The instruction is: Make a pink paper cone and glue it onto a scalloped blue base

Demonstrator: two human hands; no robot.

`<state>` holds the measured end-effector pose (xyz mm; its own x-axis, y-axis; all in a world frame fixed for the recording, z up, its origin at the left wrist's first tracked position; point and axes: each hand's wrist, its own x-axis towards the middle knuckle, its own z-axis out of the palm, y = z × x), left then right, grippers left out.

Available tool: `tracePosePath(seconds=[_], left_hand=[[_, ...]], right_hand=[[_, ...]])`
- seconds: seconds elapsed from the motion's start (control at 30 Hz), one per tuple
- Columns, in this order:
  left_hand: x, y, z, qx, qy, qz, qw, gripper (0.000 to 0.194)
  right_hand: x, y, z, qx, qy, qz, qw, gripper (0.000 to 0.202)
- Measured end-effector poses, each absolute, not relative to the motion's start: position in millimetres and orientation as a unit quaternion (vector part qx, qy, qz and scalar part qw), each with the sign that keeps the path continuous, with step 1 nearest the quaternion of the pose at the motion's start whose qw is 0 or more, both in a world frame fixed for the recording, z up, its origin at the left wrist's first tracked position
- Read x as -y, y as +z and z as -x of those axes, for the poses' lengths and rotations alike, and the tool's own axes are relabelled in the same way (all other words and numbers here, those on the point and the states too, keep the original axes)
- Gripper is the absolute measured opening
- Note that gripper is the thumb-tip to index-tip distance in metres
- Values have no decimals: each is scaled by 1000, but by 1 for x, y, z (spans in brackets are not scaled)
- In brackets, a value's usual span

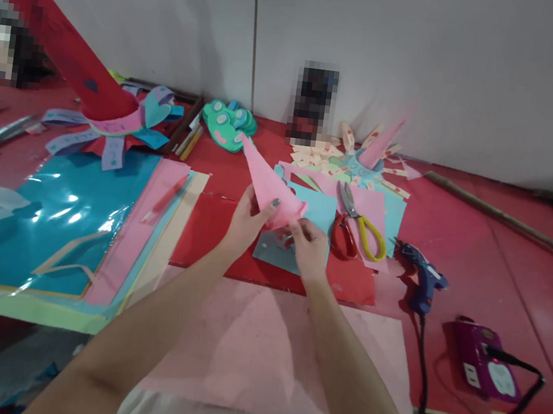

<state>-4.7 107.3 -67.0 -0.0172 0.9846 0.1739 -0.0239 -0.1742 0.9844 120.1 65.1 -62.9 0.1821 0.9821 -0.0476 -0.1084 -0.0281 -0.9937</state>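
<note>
A paper cone (267,187) is clasped by the left hand (248,220), seemingly pinched by the right hand (311,243). It could be crumpled by squeezing.

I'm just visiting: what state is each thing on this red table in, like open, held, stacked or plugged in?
Pink paper cone: rolled, held by left hand and right hand
Scissors: lying down, unheld
Glue gun: lying down, cord attached; hot or cold can't be told
Purple socket box: black plug inserted
Green cutouts: piled up
Stick: lying down
</note>
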Motion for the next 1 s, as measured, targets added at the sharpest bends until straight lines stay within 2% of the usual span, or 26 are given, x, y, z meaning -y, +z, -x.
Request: tracePosePath(seconds=[0.1, 0.17, 0.37, 0.47, 0.77, 1.0], left_hand=[[-108, -62, 8, -459, 562, -536, 433, 53], [-106, -61, 9, -464, 545, -558, 421, 54], [-99, -62, 6, -476, 419, -676, 375, 49], [-99, -67, 5, -479, 396, -700, 352, 50], [-101, -70, 4, -457, 442, -686, 354, 74], [-103, -72, 6, -494, 484, -640, 333, 67]], right_hand=[[-64, -59, -124, 365, 444, 557, 600, 53], [-65, -59, -126, 347, 428, 578, 602, 55], [-69, -66, -129, 408, 316, 650, 558, 38], [-69, -71, -130, 446, 300, 655, 531, 31], [-69, -79, -133, 496, 275, 656, 498, 26], [-68, -78, -132, 565, 189, 659, 459, 25]])
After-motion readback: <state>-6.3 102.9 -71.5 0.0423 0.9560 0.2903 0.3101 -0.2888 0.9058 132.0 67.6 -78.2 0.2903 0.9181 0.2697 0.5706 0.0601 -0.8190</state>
